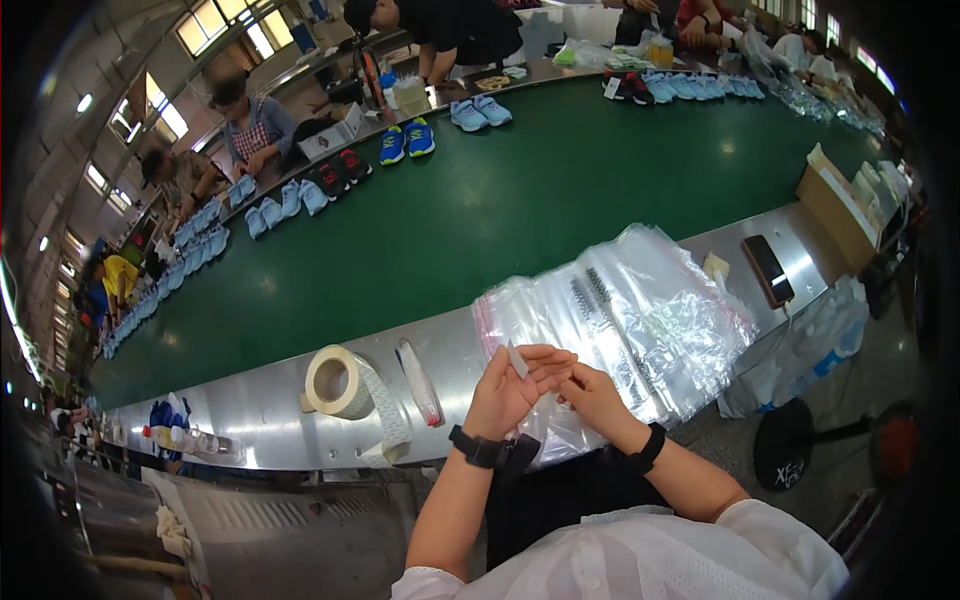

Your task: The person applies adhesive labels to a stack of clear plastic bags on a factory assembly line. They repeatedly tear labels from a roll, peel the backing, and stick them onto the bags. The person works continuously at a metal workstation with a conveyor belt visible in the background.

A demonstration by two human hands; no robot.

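Note:
My left hand [510, 388] holds a small white label [517, 360] pinched between thumb and fingers, just in front of a fanned stack of clear plastic zip bags [640, 310] on the metal ledge [250, 400]. My right hand [592, 392] is right beside it, fingertips touching the left hand's fingers near the label; whether it grips anything I cannot tell. Both wrists wear dark bands. A roll of white label tape [338, 382] lies to the left on the ledge, its strip trailing toward the edge.
A wide green conveyor belt [480, 210] runs behind the ledge, with pairs of blue and dark sneakers [405, 140] along its far side where several people work. A phone [768, 270] and a cardboard box [832, 205] sit at the right. A small tube [420, 385] lies near the roll.

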